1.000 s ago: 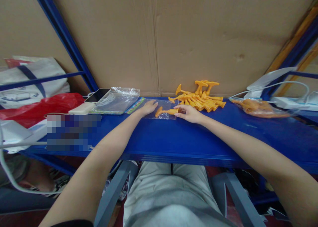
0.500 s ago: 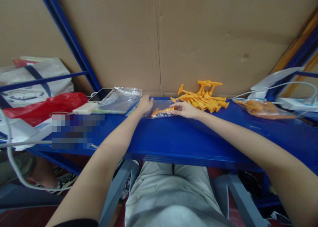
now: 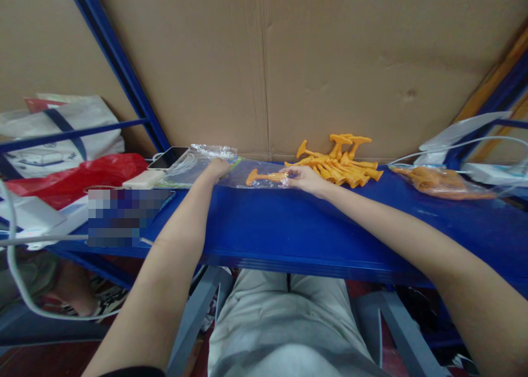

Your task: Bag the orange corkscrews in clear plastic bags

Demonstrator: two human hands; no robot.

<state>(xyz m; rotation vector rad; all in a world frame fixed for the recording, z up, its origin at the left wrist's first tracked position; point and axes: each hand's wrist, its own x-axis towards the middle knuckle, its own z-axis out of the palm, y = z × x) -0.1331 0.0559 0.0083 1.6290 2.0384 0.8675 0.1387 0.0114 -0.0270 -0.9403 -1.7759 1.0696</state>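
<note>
My right hand grips the right end of a clear plastic bag lying on the blue table. Inside the bag is an orange T-shaped plastic piece, its crossbar pointing left. My left hand is closed at the bag's left end, beside the colourful edge of a printed sheet. What its fingers pinch is hidden. Just behind and right of my right hand lies a pile of similar orange pieces, some with their crossbars up.
Flat clear bags lie left of my left hand, with a phone and a pale block beside them. A filled bag of orange pieces rests at right. Cardboard stands behind the blue table.
My left hand has moved left and its fingers have closed. The bag now lies stretched out, with the orange piece straighter in it. My right hand stays at the bag's right end.
</note>
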